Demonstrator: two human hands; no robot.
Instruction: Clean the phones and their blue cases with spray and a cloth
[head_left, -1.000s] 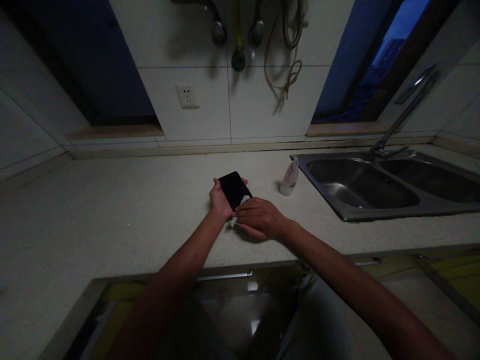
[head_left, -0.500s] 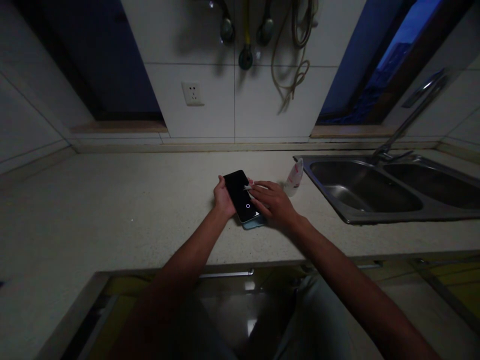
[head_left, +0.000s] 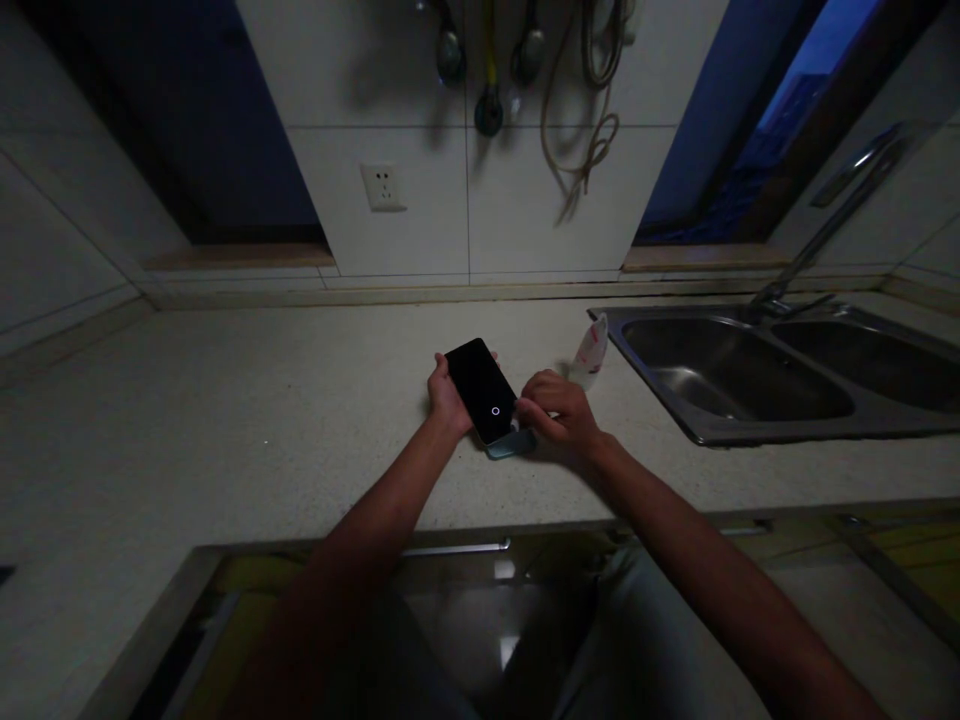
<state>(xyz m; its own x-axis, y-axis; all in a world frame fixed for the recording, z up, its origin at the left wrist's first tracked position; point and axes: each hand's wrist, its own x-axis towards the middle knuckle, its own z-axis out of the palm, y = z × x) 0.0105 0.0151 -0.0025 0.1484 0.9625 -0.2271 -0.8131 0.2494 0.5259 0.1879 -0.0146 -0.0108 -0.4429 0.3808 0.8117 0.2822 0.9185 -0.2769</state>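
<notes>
A black phone (head_left: 480, 385) with a small ring lit on its dark screen lies tilted on the pale countertop (head_left: 225, 400), over a light blue case (head_left: 514, 445) that shows at its near end. My left hand (head_left: 444, 400) grips the phone's left edge. My right hand (head_left: 559, 410) is curled at the phone's lower right corner, fingers pinched together against its edge; what they hold, if anything, is hidden.
A small white bottle (head_left: 589, 350) stands just right of my hands. A steel double sink (head_left: 750, 375) with a tap (head_left: 825, 230) fills the right. A wall socket (head_left: 382, 185), hanging utensils (head_left: 487, 70) and a cord (head_left: 592, 130) are on the tiled back wall.
My right hand slid from the phone's near end up along its right side, then drew back and curled at the lower right corner. The blue case came into view under the phone.
</notes>
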